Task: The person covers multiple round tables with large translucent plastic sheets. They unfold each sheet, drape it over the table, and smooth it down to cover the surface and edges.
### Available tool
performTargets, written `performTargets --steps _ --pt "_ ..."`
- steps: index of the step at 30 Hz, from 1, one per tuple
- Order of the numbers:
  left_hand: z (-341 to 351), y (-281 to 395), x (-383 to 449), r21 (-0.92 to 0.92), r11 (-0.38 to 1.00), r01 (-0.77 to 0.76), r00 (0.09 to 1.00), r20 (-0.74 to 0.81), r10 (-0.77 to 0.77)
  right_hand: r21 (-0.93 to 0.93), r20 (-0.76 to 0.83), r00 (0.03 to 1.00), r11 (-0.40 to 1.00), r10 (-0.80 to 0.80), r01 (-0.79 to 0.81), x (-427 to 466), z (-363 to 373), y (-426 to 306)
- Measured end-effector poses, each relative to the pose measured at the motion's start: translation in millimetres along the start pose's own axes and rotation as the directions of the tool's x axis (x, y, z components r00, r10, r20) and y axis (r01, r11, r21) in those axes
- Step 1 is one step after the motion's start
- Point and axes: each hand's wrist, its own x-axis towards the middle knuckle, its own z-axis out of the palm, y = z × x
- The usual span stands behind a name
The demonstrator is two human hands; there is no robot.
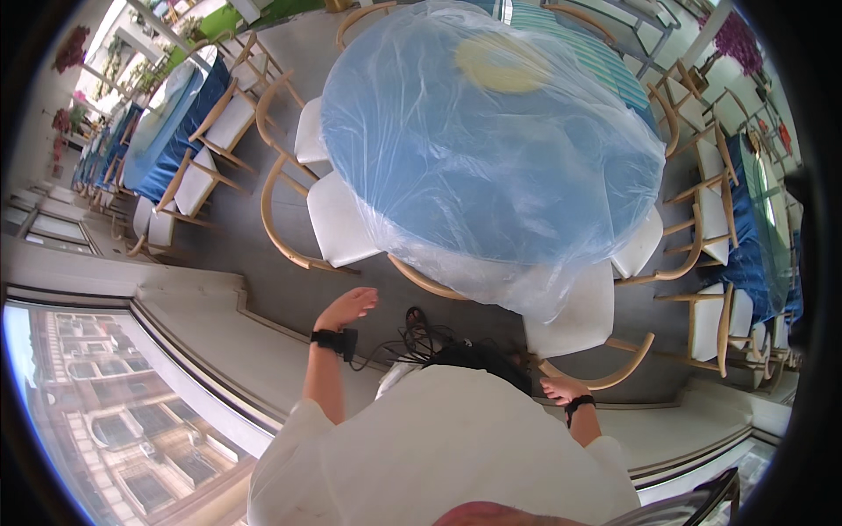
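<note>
In front of me stands a round table under a thin clear plastic sheet [434, 177], with blue and a yellow round patch showing through. The sheet's front edge hangs down onto a white-seated wooden chair [572, 315]. My left hand [347, 308] is held out over the floor, apart from the table, its fingers loosely extended and nothing in it. My right hand [559, 389] is low, right beside the curved wooden backrest [615, 378] of that chair. Whether it touches the backrest is unclear. Both wrists wear black bands.
More wooden chairs [342, 220] ring the table. Tables with blue cloths stand at the left [164, 131] and right [756, 230], with chairs around them. Behind me run a low wall ledge [197, 315] and windows [131, 407]. Black cables [421, 345] hang near my feet.
</note>
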Motion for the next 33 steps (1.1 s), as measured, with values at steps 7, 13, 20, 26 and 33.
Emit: performTargets --steps 7,13,20,26,33 --pt "-111.5 -8.3 -9.5 -0.11 0.994 -0.014 0.985 -0.173 -0.005 0.08 -0.24 0.912 0.929 -0.333 0.361 -21.2 33.0 -133.0" --pt "-135.8 -21.4 -22.0 -0.075 0.997 -0.007 0.977 -0.214 -0.01 -0.076 -0.357 0.643 0.707 -0.678 0.703 13.0 58.6 -225.4" --pt "-203.0 -44.3 -84.7 -0.134 0.991 -0.012 0.948 -0.318 -0.032 -0.396 -0.033 0.52 0.489 -0.853 0.777 58.5 94.5 -324.4" --pt "-273.2 -54.6 -91.5 -0.312 0.944 -0.11 0.902 -0.429 -0.037 -0.862 0.035 0.776 0.373 -0.63 0.342 52.6 118.0 -373.7" --pt "-424.3 -84.2 -72.4 -0.201 0.974 -0.102 0.908 -0.42 0.008 -0.827 -0.181 0.98 0.551 -0.078 -0.109 34.1 199.1 -444.1"
